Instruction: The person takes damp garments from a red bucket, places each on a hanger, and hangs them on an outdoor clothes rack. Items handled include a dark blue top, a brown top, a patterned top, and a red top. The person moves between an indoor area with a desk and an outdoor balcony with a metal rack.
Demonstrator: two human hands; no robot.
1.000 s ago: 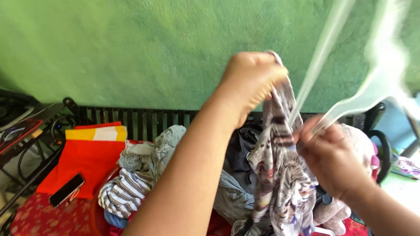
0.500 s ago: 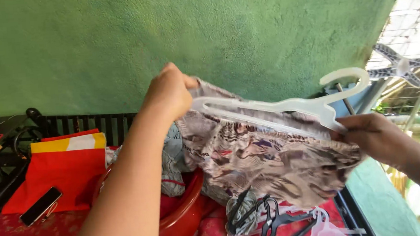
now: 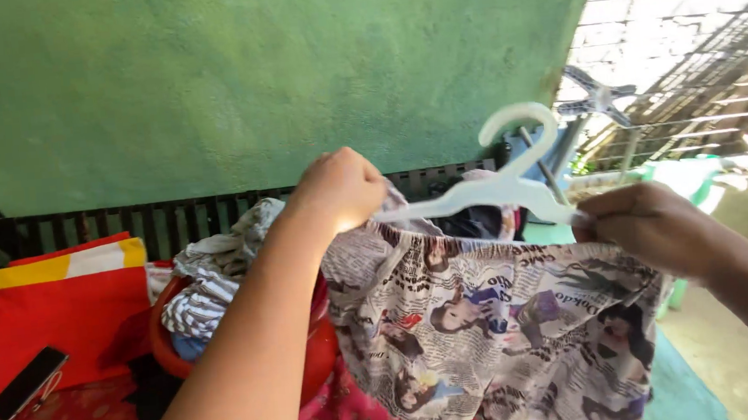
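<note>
While both fists gripped the newspaper-print garment (image 3: 497, 333) stretched on a white plastic hanger (image 3: 500, 188), left hand (image 3: 342, 188) and right hand (image 3: 643, 231) held it (above the red basin (image 3: 313, 346)); slack could slip a shoulder off.

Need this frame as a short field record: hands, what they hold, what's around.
left hand: closed on one end of the hanger and the garment's top edge
right hand: closed on the other end, gripping hanger and garment
hanger: white plastic, hook up, along the garment's top edge
garment: printed cloth, spread between the hands, hanging down
basin: red, behind the left arm, holds a pile of clothes
phone: lies on red cloth at the left
wall: green, behind
</note>
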